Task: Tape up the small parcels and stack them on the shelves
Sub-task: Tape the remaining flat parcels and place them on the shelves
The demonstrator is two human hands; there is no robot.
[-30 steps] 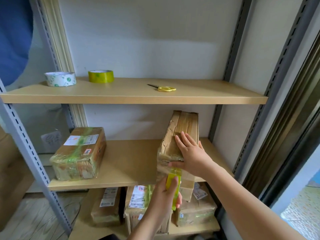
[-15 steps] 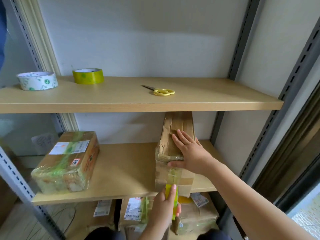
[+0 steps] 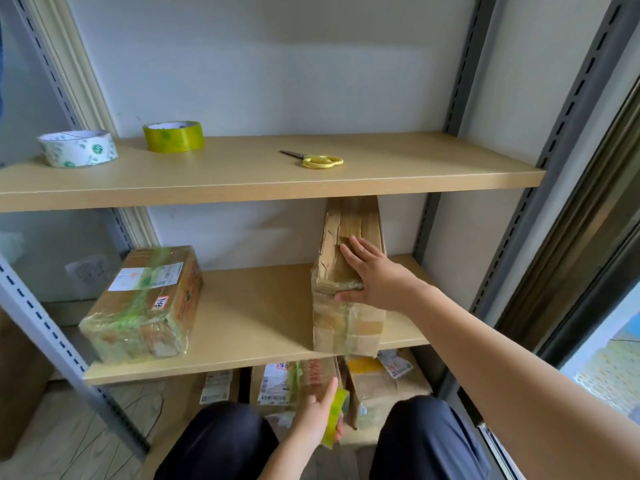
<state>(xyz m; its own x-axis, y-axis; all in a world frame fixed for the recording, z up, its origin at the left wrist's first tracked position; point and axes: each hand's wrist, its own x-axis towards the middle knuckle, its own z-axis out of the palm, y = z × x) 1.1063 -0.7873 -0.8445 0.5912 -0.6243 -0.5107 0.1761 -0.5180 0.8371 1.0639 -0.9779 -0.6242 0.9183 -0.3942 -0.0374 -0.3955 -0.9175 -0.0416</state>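
A tall cardboard parcel [image 3: 346, 317] stands on end at the front right of the middle shelf [image 3: 256, 327], its top just under the upper shelf. My right hand [image 3: 372, 275] lies flat against its upper side, fingers straight, thumb on the front face. My left hand [image 3: 318, 417] is low, below the middle shelf's edge, and holds a yellow-green tape roll [image 3: 336, 419] on edge. A strip of clear tape runs down the parcel's front. A second taped parcel [image 3: 145, 303] with a white label lies at the left of the middle shelf.
On the upper shelf [image 3: 415, 168] lie a white tape roll [image 3: 78, 148], a yellow-green tape roll [image 3: 174, 136] and yellow-handled scissors [image 3: 317, 160]. Several labelled parcels [image 3: 287, 379] sit on the bottom shelf. My knees [image 3: 221, 441] are at the bottom. Grey uprights flank the shelves.
My left hand has drawn the tape roll down from the parcel's front to below the middle shelf's edge. My right hand has stayed on the parcel. The view has shifted lower.
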